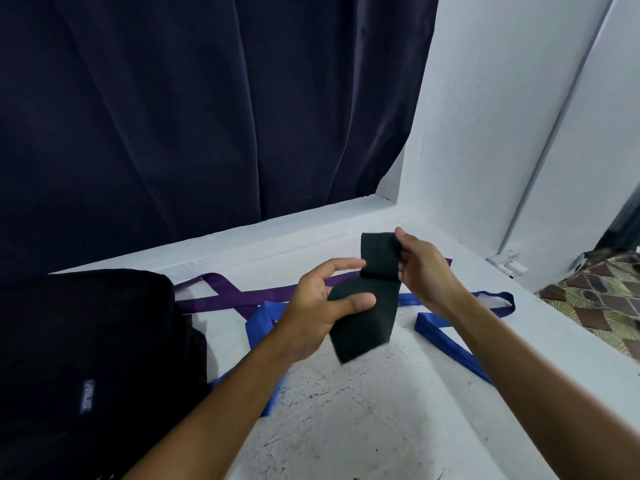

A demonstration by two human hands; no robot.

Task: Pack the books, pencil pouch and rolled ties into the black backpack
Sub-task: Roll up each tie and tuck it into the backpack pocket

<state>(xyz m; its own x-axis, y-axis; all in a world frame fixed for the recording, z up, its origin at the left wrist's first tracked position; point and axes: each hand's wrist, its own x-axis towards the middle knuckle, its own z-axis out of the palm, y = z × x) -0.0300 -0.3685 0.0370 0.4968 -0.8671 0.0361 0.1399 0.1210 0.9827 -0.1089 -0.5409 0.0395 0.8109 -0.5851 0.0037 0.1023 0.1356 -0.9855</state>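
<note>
A black tie (pixel 370 306) hangs in the air between both hands, folded over near its upper end. My left hand (pixel 318 306) pinches its wide lower part between thumb and fingers. My right hand (pixel 422 268) pinches the upper folded end. The black backpack (pixel 86 358) lies at the left on the white surface. A purple tie (pixel 242 297) and a blue tie (pixel 450 337) lie unrolled on the surface beneath my hands. No books or pencil pouch are in view.
A dark navy curtain (pixel 207 116) hangs behind a raised white ledge (pixel 277 233). A white wall (pixel 485 133) stands at the right. A patterned cloth (pixel 602 296) lies at the far right edge.
</note>
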